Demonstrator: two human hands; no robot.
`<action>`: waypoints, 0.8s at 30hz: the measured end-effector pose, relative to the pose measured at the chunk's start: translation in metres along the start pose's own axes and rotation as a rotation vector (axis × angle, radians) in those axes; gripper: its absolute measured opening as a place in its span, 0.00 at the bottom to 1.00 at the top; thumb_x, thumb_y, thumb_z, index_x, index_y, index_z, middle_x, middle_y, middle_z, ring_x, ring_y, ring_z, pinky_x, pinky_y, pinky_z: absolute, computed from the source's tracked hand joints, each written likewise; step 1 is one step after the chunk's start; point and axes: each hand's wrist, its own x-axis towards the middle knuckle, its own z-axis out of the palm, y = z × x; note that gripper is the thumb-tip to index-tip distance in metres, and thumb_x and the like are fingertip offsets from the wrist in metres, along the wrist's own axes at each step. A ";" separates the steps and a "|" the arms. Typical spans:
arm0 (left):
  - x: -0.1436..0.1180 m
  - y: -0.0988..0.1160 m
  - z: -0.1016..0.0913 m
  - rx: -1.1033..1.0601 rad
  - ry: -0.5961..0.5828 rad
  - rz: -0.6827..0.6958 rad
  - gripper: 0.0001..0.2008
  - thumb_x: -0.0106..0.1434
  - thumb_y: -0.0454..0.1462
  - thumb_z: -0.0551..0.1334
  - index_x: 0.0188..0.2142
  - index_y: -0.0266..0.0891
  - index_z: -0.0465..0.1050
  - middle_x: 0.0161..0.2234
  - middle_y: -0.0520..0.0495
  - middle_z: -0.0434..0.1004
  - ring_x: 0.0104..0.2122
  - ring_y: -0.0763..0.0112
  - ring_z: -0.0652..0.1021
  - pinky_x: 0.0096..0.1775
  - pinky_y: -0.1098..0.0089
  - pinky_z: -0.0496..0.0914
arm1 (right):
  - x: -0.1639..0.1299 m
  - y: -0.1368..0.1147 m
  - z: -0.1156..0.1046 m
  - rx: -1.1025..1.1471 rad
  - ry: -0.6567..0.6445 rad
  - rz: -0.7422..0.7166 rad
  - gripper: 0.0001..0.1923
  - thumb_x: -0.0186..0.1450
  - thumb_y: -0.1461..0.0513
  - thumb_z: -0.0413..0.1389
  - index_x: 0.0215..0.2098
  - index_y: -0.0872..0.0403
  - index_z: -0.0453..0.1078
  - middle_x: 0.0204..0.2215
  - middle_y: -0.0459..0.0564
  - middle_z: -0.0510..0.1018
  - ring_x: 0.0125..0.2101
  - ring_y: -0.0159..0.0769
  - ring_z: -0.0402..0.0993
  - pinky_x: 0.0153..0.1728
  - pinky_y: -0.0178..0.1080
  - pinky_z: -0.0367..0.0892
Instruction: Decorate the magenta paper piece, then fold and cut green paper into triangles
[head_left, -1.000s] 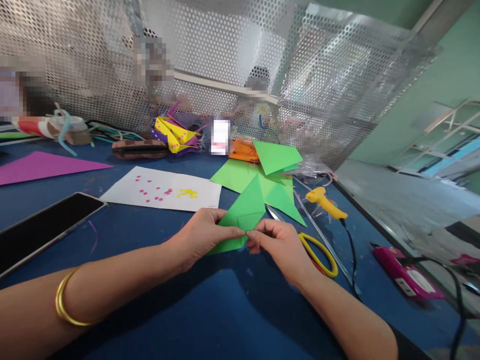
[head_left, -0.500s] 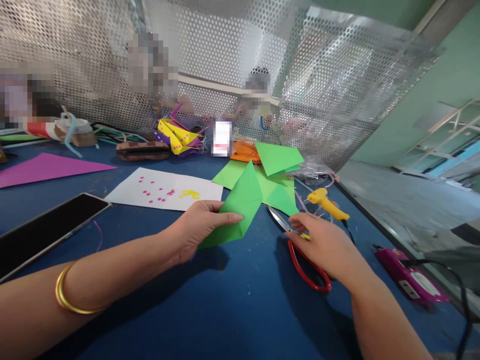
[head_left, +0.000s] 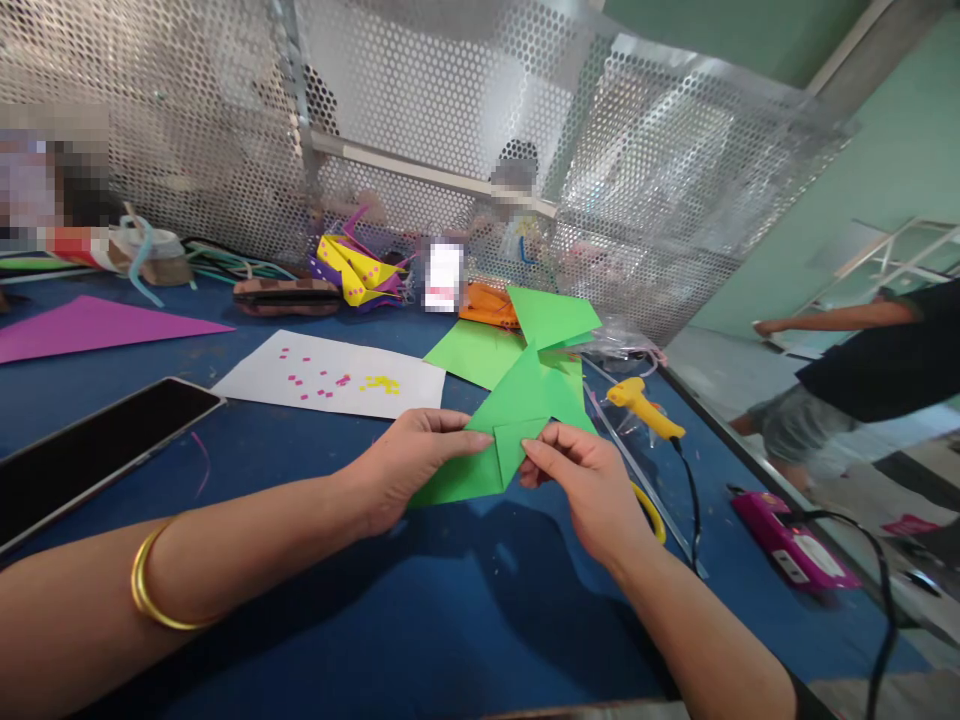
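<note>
Paper, green and folded point(head_left: 491, 445), sits between both hands just above the blue surface point(head_left: 420, 620), near its middle and in front of other green sheets point(head_left: 480, 350). The left hand point(head_left: 409, 470) has its grip closed on the piece's left side, thumb on top and fingers underneath. The right hand point(head_left: 589, 480) pinches a small folded flap near the centre with thumb and forefinger. The piece looks light and thin, stiff only along its creases, so it would likely bend or crumple under a hard squeeze; the folded edges and corners seem the surest places to hold. Yellow-handled scissors point(head_left: 651, 508) lie partly hidden behind the right hand, a yellow glue gun point(head_left: 643, 402) beyond them. A white sheet with coloured dots point(head_left: 330, 375) lies to the left.
</note>
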 end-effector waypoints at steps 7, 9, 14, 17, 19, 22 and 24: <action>-0.003 0.001 0.001 0.057 0.052 0.049 0.11 0.49 0.42 0.71 0.26 0.37 0.78 0.21 0.49 0.79 0.21 0.68 0.76 0.23 0.72 0.66 | -0.005 0.002 -0.010 -0.451 0.283 -0.511 0.15 0.65 0.60 0.57 0.51 0.52 0.69 0.36 0.50 0.75 0.32 0.37 0.75 0.37 0.42 0.73; -0.003 0.001 0.001 0.084 0.061 0.060 0.10 0.49 0.42 0.70 0.25 0.37 0.79 0.22 0.49 0.79 0.22 0.68 0.76 0.24 0.72 0.66 | -0.005 0.000 -0.013 -0.757 0.303 -0.790 0.25 0.65 0.67 0.54 0.60 0.50 0.62 0.47 0.57 0.72 0.44 0.43 0.75 0.48 0.49 0.70; -0.004 0.002 0.003 0.050 0.055 0.036 0.08 0.48 0.40 0.69 0.27 0.38 0.80 0.23 0.49 0.80 0.21 0.70 0.76 0.25 0.72 0.67 | -0.002 -0.005 -0.016 -1.084 0.042 -0.994 0.18 0.64 0.68 0.55 0.51 0.50 0.68 0.47 0.53 0.77 0.54 0.45 0.70 0.58 0.54 0.59; -0.004 0.003 0.003 0.005 0.101 -0.031 0.09 0.46 0.39 0.71 0.26 0.37 0.78 0.20 0.49 0.78 0.20 0.70 0.75 0.22 0.72 0.66 | -0.001 -0.005 -0.020 -1.047 0.086 -1.060 0.07 0.64 0.68 0.56 0.38 0.50 0.67 0.35 0.46 0.81 0.45 0.39 0.76 0.57 0.50 0.59; -0.003 0.004 0.002 -0.045 0.109 -0.063 0.10 0.46 0.38 0.72 0.27 0.37 0.77 0.20 0.50 0.77 0.20 0.69 0.75 0.22 0.72 0.66 | -0.002 -0.005 -0.023 -1.084 0.115 -1.113 0.09 0.63 0.71 0.55 0.34 0.50 0.66 0.32 0.44 0.81 0.41 0.36 0.78 0.56 0.48 0.59; -0.001 0.003 0.000 -0.141 0.070 -0.078 0.08 0.47 0.36 0.71 0.26 0.37 0.75 0.20 0.51 0.77 0.21 0.69 0.76 0.23 0.72 0.68 | -0.007 -0.005 -0.023 -1.229 0.139 -1.179 0.10 0.64 0.71 0.55 0.35 0.49 0.69 0.34 0.44 0.82 0.39 0.34 0.78 0.54 0.46 0.59; -0.001 0.002 0.001 -0.182 0.048 -0.087 0.06 0.48 0.34 0.69 0.26 0.37 0.74 0.20 0.51 0.77 0.21 0.69 0.76 0.24 0.71 0.69 | -0.010 -0.006 -0.021 -1.340 0.141 -1.214 0.10 0.65 0.69 0.56 0.39 0.48 0.72 0.37 0.44 0.83 0.40 0.35 0.78 0.50 0.44 0.60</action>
